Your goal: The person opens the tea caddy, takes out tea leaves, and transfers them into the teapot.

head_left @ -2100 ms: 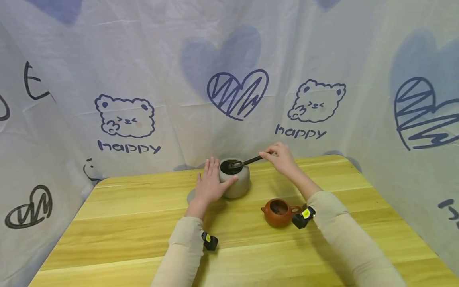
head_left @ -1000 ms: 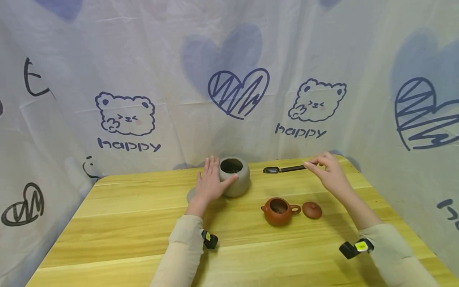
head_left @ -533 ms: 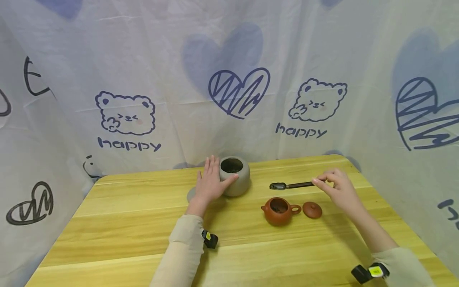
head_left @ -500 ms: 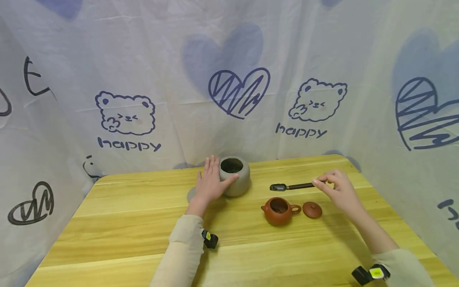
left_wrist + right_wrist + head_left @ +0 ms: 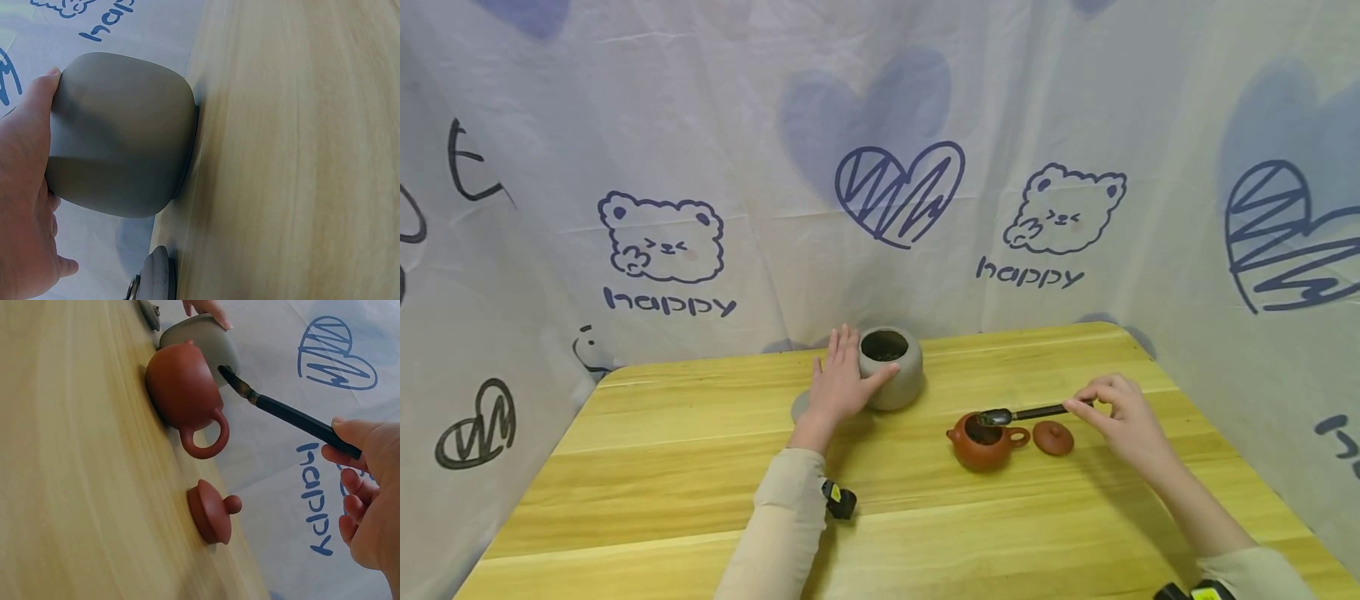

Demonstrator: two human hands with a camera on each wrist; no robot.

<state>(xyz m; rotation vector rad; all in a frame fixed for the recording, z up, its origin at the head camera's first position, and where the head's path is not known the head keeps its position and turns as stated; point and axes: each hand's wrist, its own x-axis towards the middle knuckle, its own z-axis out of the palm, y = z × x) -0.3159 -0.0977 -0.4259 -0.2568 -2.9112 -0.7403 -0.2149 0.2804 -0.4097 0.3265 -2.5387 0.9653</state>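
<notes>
My right hand pinches the end of the dark handle of a small tea scoop. The scoop's bowl carries dark bits and lies over the mouth of a reddish-brown clay teapot, with dark leaves inside. In the right wrist view the scoop is close above the teapot's rim, tip tilted up. My left hand rests against a round grey jar, fingers straight along its left side and thumb across its front near the rim. In the left wrist view the jar stands upright on the table.
The teapot's lid lies knob up beside its handle. A grey lid is partly hidden behind my left wrist. The wooden table ends at a white cloth backdrop printed with hearts and bears.
My right hand has lifted the tea scoop out of the jar, swung it right, then brought it down toward me over the teapot. My left hand stays at the jar.
</notes>
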